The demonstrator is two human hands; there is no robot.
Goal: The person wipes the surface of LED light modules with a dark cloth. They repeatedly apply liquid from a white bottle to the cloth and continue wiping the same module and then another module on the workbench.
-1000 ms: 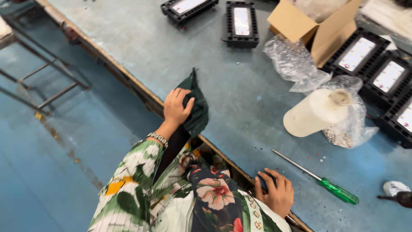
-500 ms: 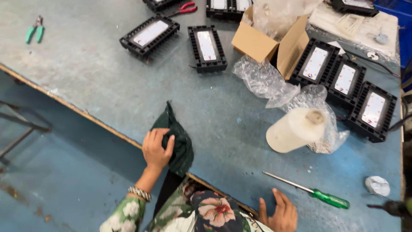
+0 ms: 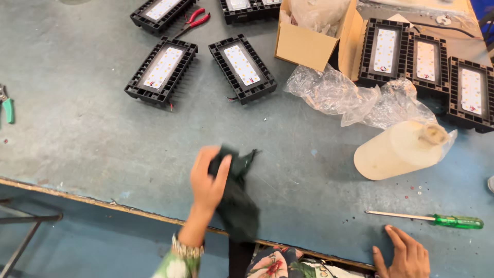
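Raised, blurred left hand [image 3: 207, 177] clutches dark cloth [image 3: 237, 203], partly hidden.

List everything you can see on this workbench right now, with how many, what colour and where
dark cloth: 1, dark green, near front edge, gripped by left hand
lamp panels: at least 7, black frames with pale centres, across the back and right
cardboard box: 1, brown, open, back centre
plastic wrap: 1 crumpled heap, clear, right of centre
plastic bottle: 1, off-white, lying on its side, right
screwdriver: 1, green handle, front right
pliers: 1, red handles, back, between panels
cutters: 1, green handles, left edge, partly cut off
table: 1, grey-blue, worn
left hand: 1, closed on the cloth
right hand: 1, flat on the table's front edge, below the screwdriver
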